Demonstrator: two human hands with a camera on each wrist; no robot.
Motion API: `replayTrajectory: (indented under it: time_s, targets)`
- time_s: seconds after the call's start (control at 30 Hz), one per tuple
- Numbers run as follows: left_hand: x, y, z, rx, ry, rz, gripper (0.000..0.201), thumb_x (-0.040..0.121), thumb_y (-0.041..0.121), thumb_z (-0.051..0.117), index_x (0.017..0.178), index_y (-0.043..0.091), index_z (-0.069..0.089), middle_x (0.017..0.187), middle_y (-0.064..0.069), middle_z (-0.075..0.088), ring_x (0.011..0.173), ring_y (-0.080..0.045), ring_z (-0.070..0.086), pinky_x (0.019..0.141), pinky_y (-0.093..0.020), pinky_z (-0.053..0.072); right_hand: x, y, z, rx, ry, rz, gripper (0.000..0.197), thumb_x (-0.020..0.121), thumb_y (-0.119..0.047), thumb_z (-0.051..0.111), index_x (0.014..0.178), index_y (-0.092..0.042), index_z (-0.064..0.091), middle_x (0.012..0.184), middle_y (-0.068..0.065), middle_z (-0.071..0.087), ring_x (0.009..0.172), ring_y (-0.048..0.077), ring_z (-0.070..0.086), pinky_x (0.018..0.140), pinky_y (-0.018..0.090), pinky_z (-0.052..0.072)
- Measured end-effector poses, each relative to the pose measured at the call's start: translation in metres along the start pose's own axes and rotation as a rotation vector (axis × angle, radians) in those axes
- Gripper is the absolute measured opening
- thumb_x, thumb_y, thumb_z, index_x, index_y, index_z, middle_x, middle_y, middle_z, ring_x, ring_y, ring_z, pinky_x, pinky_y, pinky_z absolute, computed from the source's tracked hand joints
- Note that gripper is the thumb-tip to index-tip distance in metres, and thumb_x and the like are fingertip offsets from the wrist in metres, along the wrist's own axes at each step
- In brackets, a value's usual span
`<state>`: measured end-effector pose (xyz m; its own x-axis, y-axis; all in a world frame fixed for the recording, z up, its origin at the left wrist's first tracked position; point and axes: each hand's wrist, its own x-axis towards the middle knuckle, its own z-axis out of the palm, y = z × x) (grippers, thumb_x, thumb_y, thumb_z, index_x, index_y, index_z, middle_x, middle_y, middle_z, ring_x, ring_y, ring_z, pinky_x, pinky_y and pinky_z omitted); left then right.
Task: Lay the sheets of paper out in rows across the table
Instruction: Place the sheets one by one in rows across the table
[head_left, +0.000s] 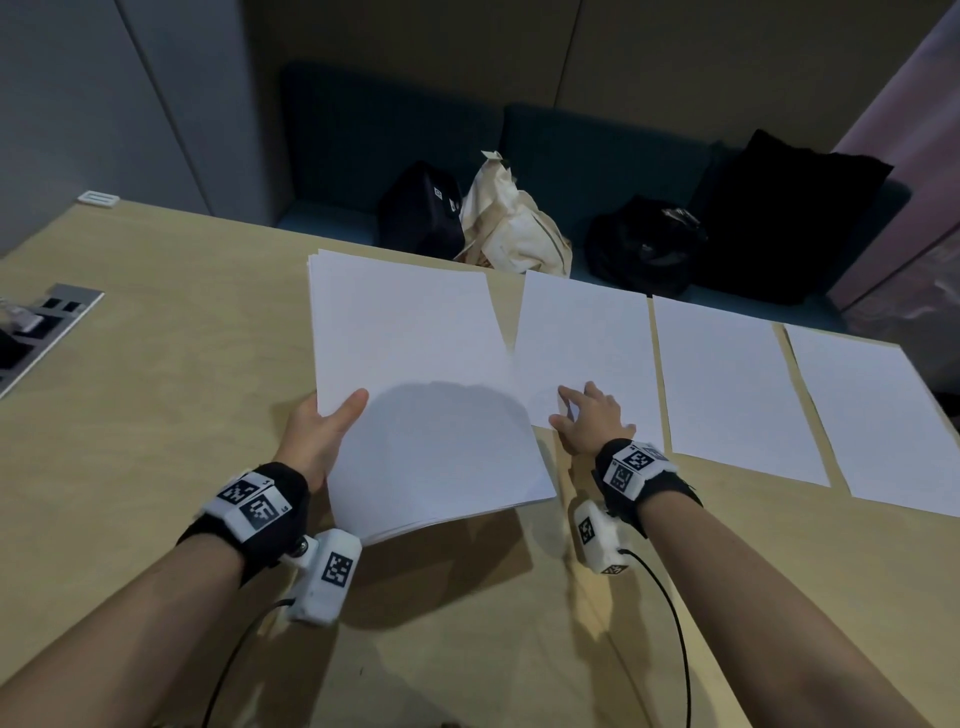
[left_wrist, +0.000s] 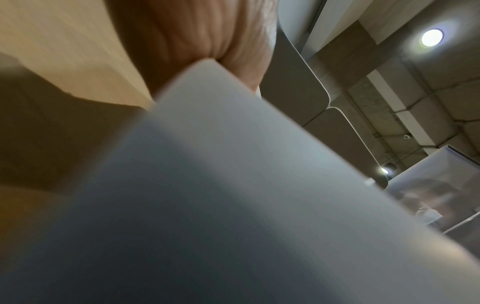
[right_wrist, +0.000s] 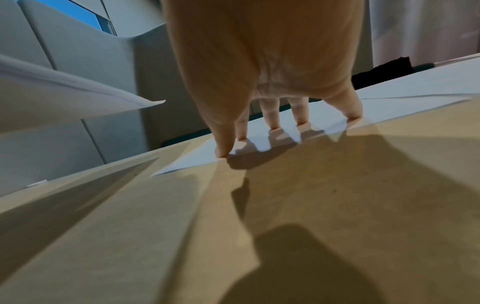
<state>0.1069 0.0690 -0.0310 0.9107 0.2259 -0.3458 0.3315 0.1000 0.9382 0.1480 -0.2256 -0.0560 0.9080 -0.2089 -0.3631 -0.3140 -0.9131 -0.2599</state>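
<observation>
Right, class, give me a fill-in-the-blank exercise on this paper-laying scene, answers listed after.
1. The stack of paper is held in the ____ hand.
2. The number of single sheets lying flat on the table is ____.
3. The right hand presses its fingertips on the single sheet nearest the ____.

Answers: left; three; stack

A pale wooden bench (head_left: 156, 322) fills the foreground, with a grey socket recess (head_left: 47, 322) at its left edge. Behind it runs a dark teal sofa (head_left: 545, 145) against beige wall panels (head_left: 467, 47). Round ceiling lights (left_wrist: 432, 37) glow overhead in the left wrist view.
</observation>
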Motion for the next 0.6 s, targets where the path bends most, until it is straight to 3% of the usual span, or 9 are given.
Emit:
replayTrajectory:
  time_s: [0.37, 0.47, 0.53, 0.6]
  targets:
    - [-0.001, 0.001, 0.003, 0.02, -0.02, 0.02, 0.036, 0.09, 0.014, 0.056, 0.123, 0.0, 0.054, 0.111, -0.011, 0.061, 0.099, -0.025, 0.058, 0.085, -0.033, 0.043, 0.003, 0.002, -0.003, 0.028, -0.03, -0.007, 0.051, 0.09, -0.038, 0.05, 0.139, -0.033, 0.038, 0.149, 0.002, 0.029, 0.14, 0.028, 0.023, 0.109, 0.062, 0.02]
    - [-0.001, 0.001, 0.004, 0.024, -0.018, 0.021, 0.036, 0.09, 0.015, 0.057, 0.123, 0.001, 0.054, 0.112, -0.011, 0.061, 0.1, -0.025, 0.058, 0.086, -0.034, 0.044, 0.001, -0.001, -0.007, 0.151, 0.067, -0.024, 0.046, 0.091, -0.034, 0.049, 0.136, -0.025, 0.046, 0.149, 0.005, 0.036, 0.137, 0.028, 0.033, 0.111, 0.051, 0.026]
    - [0.0, 0.002, 0.004, 0.02, -0.017, 0.014, 0.035, 0.089, 0.016, 0.057, 0.121, 0.002, 0.055, 0.112, -0.012, 0.062, 0.101, -0.026, 0.059, 0.088, -0.035, 0.046, -0.005, -0.01, -0.016, 0.382, 0.151, -0.074, 0.035, 0.094, -0.028, 0.048, 0.123, -0.01, 0.059, 0.124, 0.007, 0.058, 0.113, 0.025, 0.054, 0.098, 0.036, 0.04]
    - [0.001, 0.004, 0.006, 0.008, -0.021, 0.008, 0.03, 0.089, 0.017, 0.057, 0.117, 0.005, 0.056, 0.111, -0.012, 0.062, 0.099, -0.026, 0.06, 0.083, -0.033, 0.049, -0.016, -0.023, -0.026, 0.691, 0.067, -0.119, 0.029, 0.095, -0.025, 0.05, 0.104, -0.002, 0.065, 0.086, 0.007, 0.064, 0.074, 0.02, 0.059, 0.075, 0.031, 0.046]
